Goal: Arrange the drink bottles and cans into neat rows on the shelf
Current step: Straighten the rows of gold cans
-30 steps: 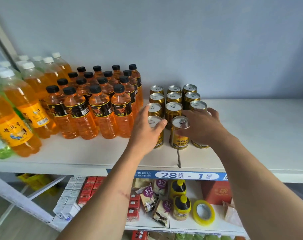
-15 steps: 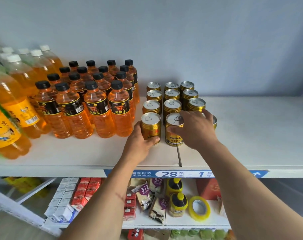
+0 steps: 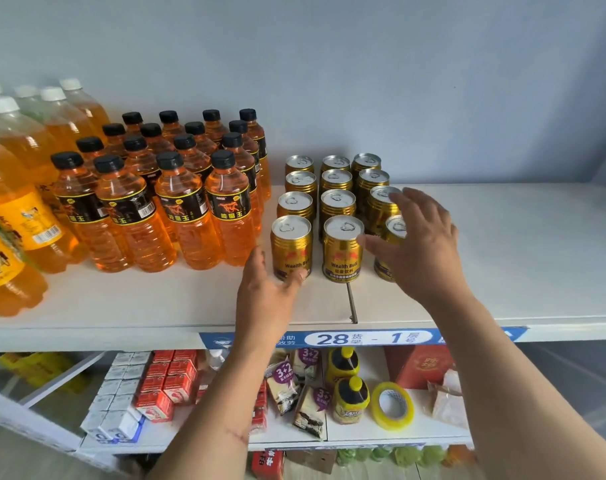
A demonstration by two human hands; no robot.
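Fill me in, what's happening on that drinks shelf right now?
A person is tidying gold cans on the white shelf. The cans stand upright in three rows beside the black-capped orange bottles. The left hand is open, just in front of the front-left can. The right hand is open with fingers spread in front of the front-right can, covering most of it. Neither hand grips anything.

Bright, even light, soft shadows (edges bowed, left side blurred).
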